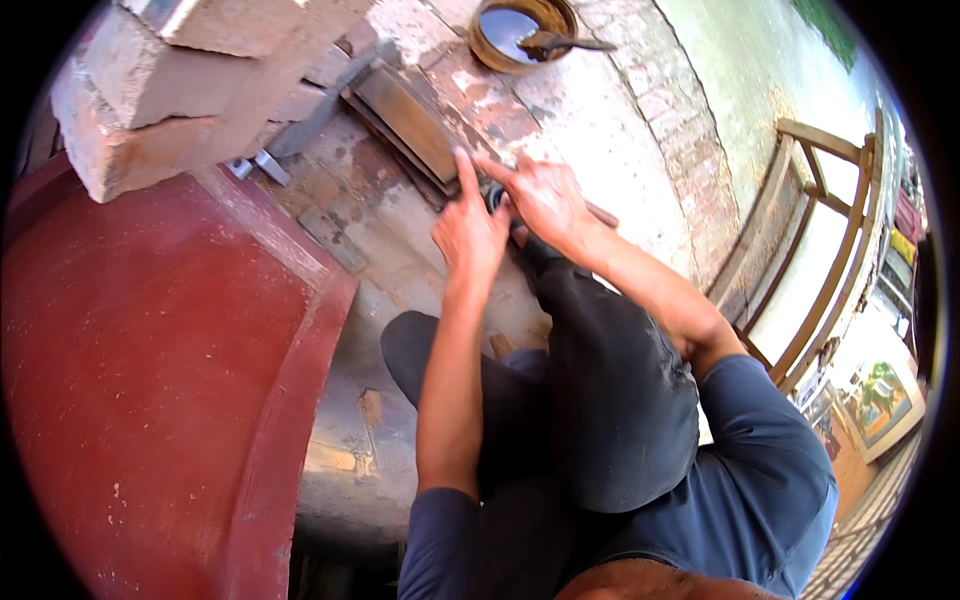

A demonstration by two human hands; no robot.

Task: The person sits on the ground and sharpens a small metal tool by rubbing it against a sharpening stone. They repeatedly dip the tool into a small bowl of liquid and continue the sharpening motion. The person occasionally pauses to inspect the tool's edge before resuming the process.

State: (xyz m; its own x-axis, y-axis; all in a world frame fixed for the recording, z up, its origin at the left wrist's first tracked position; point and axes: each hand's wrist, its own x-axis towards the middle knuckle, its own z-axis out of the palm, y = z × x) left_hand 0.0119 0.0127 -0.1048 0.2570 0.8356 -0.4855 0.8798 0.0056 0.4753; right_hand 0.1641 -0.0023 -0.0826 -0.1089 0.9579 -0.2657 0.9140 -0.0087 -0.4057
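Note:
My left hand [470,225] and my right hand [540,195] meet at the lower end of a rusty brown rectangular block [405,115] on the brick floor. Both index fingers are extended, their tips close together at that end; the other fingers are curled. A small dark, rounded object [492,200] shows between the hands, and part of a wooden handle [602,214] sticks out right of my right hand. What my curled fingers hold is hidden. My dark-trousered knee [610,400] is bent just below them.
Stacked bricks [165,85] stand upper left, above a large red wooden panel [140,370]. A bowl of dark water [505,30] with a brush-like tool [590,45] across it sits at the top. A wooden frame [775,175] and a framed picture [880,400] are at the right.

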